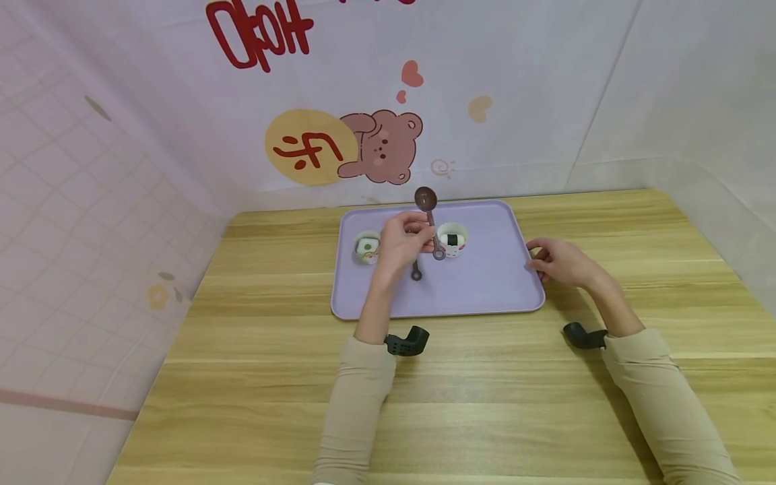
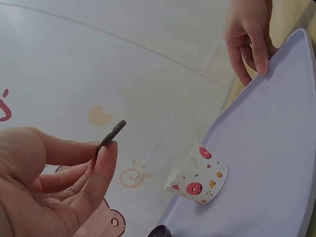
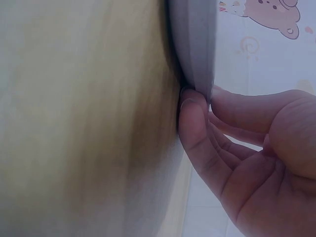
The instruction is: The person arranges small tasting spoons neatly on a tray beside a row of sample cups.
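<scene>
My left hand (image 1: 400, 244) pinches the handle of a brown measuring spoon (image 1: 426, 198) between thumb and fingers, held above the lilac tray (image 1: 491, 276). In the left wrist view the handle's end (image 2: 114, 133) sticks out past the fingertips. A second brown spoon (image 1: 415, 271) lies on the tray, partly hidden under that hand. At the tray's right side, my right hand (image 1: 562, 260) grips the rim, thumb on top and fingers beneath, as the right wrist view shows. Close by the held spoon stands a patterned paper cup (image 1: 453, 249) containing a white piece with a black band.
Another paper cup (image 1: 366, 256) at the tray's left holds a white piece with a green spot. The tray lies on a wood-grain table (image 1: 473, 384). Behind it hangs a pale backdrop (image 1: 521, 148) printed with a bear and red lettering.
</scene>
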`<control>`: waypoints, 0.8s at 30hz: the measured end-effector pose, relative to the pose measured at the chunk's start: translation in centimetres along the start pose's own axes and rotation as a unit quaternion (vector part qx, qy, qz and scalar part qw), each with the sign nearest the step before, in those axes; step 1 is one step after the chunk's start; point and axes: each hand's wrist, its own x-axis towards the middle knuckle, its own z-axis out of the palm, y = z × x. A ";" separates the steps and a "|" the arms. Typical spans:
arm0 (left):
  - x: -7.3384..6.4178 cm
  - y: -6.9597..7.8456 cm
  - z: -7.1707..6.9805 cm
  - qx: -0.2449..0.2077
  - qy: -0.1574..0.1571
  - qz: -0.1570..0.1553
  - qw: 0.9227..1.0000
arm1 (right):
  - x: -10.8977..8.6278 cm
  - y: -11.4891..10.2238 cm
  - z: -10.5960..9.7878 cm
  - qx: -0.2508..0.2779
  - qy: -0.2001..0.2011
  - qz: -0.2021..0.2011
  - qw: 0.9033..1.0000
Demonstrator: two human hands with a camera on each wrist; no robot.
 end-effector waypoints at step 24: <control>0.4 -1.0 2.6 -0.052 0.020 0.005 0.998 | 0.1 0.2 0.1 -0.008 -0.002 -0.009 1.000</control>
